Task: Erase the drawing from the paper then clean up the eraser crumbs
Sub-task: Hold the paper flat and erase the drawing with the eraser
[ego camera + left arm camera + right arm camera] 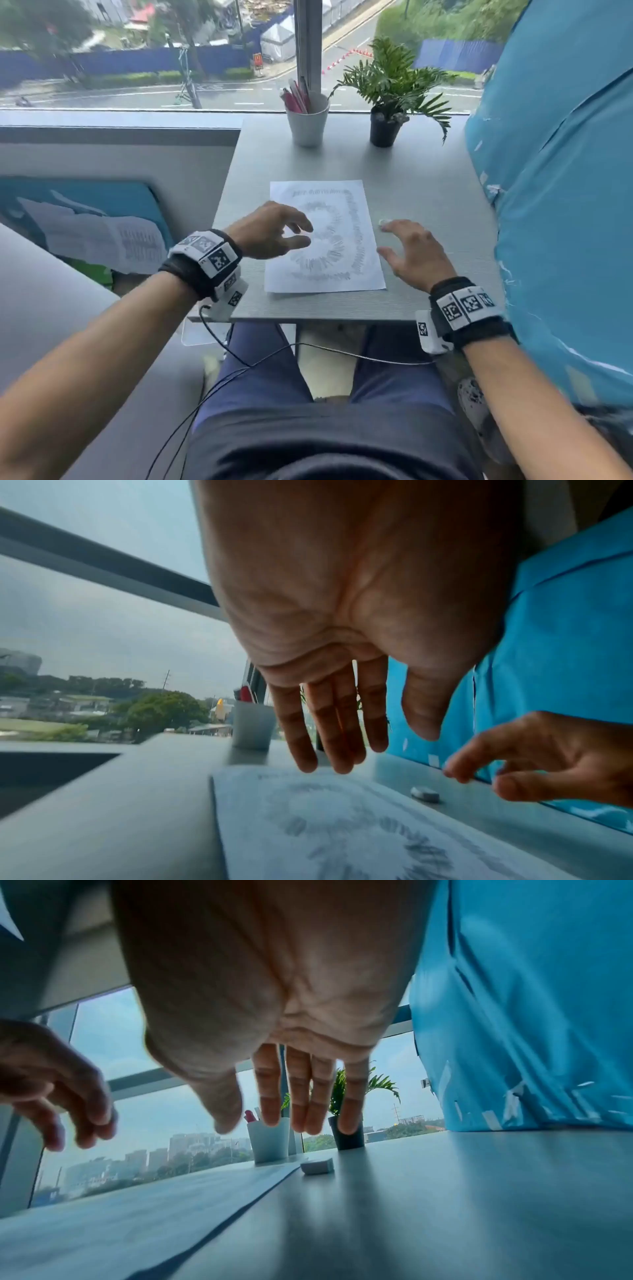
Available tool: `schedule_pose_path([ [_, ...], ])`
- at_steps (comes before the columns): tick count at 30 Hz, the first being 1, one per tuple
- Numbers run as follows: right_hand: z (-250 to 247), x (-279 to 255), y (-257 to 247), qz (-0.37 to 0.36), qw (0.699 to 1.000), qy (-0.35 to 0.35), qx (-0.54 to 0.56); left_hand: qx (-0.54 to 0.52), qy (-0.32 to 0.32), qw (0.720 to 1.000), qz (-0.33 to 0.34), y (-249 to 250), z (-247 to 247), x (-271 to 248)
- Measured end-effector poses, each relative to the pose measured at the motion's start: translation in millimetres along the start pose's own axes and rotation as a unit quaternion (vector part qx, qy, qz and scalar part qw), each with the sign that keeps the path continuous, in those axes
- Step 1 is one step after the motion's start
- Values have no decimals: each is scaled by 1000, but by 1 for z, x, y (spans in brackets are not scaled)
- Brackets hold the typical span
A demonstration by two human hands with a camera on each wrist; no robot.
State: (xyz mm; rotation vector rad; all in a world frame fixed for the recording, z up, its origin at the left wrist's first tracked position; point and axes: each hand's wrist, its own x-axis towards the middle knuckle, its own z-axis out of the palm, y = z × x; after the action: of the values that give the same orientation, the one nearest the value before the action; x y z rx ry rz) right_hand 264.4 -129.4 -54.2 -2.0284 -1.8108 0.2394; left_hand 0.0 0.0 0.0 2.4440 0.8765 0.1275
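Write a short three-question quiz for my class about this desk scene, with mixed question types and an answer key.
1. True or false: the right hand already grips the eraser.
2. Multiple choice: where does the eraser lie? A) on the paper B) on the table, just right of the paper C) in the white cup
3. Fill in: the left hand hovers over the ____, fingers relaxed.

Key
1. False: it lies on the table beyond the fingertips, ungripped.
2. B
3. paper, whose pencil drawing is not yet erased.
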Motion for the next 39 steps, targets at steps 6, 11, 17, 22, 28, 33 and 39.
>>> schedule_pose_path([
  [6, 3, 40, 4, 79, 979, -126, -139, 99, -129, 986, -37, 13, 44, 38],
  [11, -7, 59, 2, 68, 980, -93, -165, 143, -136, 980, -37, 14, 60, 47],
  [17, -6, 41, -14, 41, 990, -132, 6, 123, -154, 979, -53, 3, 69, 40],
  [22, 4, 27, -20, 37, 988, -136, 61, 117, -175, 975, -75, 4, 75, 36],
  [28, 5, 27, -16, 19, 987, -150, 63, 108, -110, 987, -36, 17, 82, 31],
  [33, 11, 32, -18, 30, 990, -123, 60, 88, -142, 984, -54, 15, 85, 36],
  [39, 9, 20, -38, -34, 969, -233, 79, 114, -229, 961, -102, 19, 79, 43],
])
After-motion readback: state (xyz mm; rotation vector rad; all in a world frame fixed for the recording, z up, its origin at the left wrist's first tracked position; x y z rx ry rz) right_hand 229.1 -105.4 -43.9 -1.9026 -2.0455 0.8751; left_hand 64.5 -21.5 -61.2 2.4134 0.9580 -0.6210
